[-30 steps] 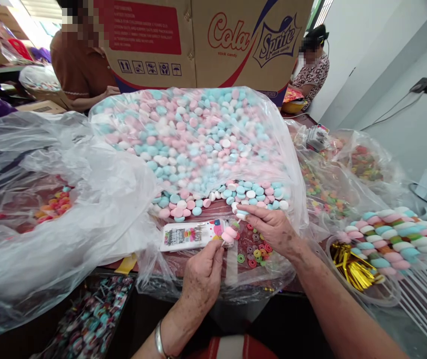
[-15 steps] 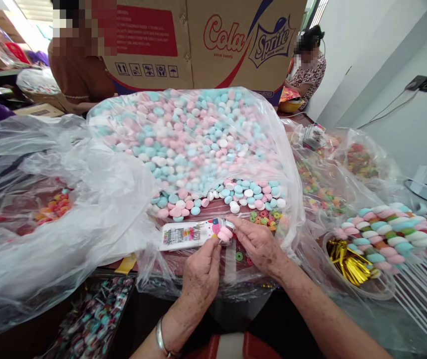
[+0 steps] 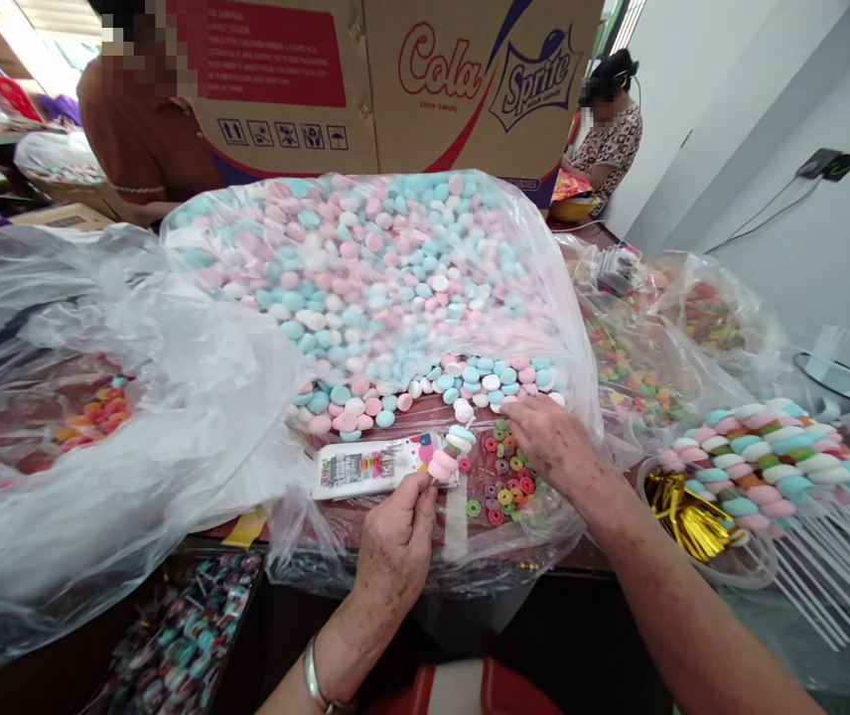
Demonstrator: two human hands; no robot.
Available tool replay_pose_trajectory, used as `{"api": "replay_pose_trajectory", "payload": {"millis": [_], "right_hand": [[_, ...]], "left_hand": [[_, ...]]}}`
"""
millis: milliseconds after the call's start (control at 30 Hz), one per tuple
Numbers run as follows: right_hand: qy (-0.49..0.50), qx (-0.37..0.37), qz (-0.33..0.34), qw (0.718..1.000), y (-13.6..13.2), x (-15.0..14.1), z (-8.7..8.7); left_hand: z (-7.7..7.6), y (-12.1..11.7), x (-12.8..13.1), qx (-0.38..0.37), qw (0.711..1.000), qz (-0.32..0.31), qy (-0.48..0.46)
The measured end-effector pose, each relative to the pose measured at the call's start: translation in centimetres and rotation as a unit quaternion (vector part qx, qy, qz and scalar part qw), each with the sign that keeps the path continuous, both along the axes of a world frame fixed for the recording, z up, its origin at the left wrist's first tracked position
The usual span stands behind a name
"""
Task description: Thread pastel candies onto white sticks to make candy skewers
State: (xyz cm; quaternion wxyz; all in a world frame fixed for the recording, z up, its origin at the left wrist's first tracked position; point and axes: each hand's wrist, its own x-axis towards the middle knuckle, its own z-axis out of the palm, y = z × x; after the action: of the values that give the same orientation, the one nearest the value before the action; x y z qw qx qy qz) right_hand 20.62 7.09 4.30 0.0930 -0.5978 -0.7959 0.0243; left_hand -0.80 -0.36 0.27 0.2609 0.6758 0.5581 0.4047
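Note:
My left hand (image 3: 396, 531) is closed, pinching the lower end of a marshmallow skewer (image 3: 451, 452) between thumb and fingertips. Pink marshmallows sit lowest on it, with blue and white ones higher up and small gummy rings in between. Beneath and beside the skewer lies a stack of printed plastic pouches (image 3: 365, 467). Fingers stretched out, my right hand (image 3: 555, 442) reaches over the gummy rings (image 3: 510, 487) to the near edge of the loose marshmallows (image 3: 485, 377). Its fingertips are at a pink marshmallow; the thumb is mostly hidden.
A large clear bag (image 3: 365, 258) of marshmallows fills the middle, before a carton (image 3: 425, 89). Finished skewers (image 3: 775, 462) and gold ties (image 3: 693, 516) in a tub lie right. Crumpled plastic (image 3: 172, 367) covers the left; wrapped lollipops (image 3: 179, 636) sit below. Two people work behind.
My right hand has let go of the skewer's upper end and moved right and up to the marshmallows. The gummy rings it covered now show. My left hand keeps its hold.

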Motion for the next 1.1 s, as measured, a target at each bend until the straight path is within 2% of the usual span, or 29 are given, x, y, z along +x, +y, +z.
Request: {"api": "replay_pose_trajectory", "payload": {"millis": [100, 300, 400, 467, 567, 667, 800, 933, 1100], "right_hand": [[-0.101, -0.025, -0.009, 0.995, 0.5, -0.5, -1.0], [-0.101, -0.014, -0.012, 0.995, 0.7, -1.1, -1.2], [-0.069, 0.009, -0.002, 0.998, 0.7, -0.9, -1.4], [-0.016, 0.057, 0.02, 0.998, 0.7, -0.7, -1.8], [0.054, 0.136, 0.058, 0.988, 0.6, -0.5, -2.4], [0.084, 0.16, 0.087, 0.98, 0.4, -0.2, -2.4], [0.092, 0.108, 0.117, 0.983, 0.1, -0.1, -2.1], [-0.002, 0.041, 0.115, 0.993, -0.4, -0.8, -1.9], [-0.111, 0.019, 0.112, 0.987, -1.0, -2.0, -1.3]], "left_hand": [[0.0, 0.0, 0.0, 0.023, 1.0, 0.0, 0.008], [0.0, 0.0, 0.0, 0.052, 0.998, -0.003, 0.025], [-0.1, 0.0, -0.1, 0.051, 0.998, -0.005, 0.025], [-0.1, -0.1, -0.1, 0.049, 0.998, -0.004, 0.024], [0.0, -0.2, 0.0, 0.049, 0.999, 0.001, 0.024], [0.0, -0.2, 0.0, 0.05, 0.998, 0.001, 0.028], [-0.1, -0.1, 0.0, 0.054, 0.998, -0.003, 0.028], [-0.1, -0.2, 0.0, 0.05, 0.998, -0.003, 0.033], [0.0, -0.3, 0.0, 0.04, 0.999, -0.002, 0.03]]}}
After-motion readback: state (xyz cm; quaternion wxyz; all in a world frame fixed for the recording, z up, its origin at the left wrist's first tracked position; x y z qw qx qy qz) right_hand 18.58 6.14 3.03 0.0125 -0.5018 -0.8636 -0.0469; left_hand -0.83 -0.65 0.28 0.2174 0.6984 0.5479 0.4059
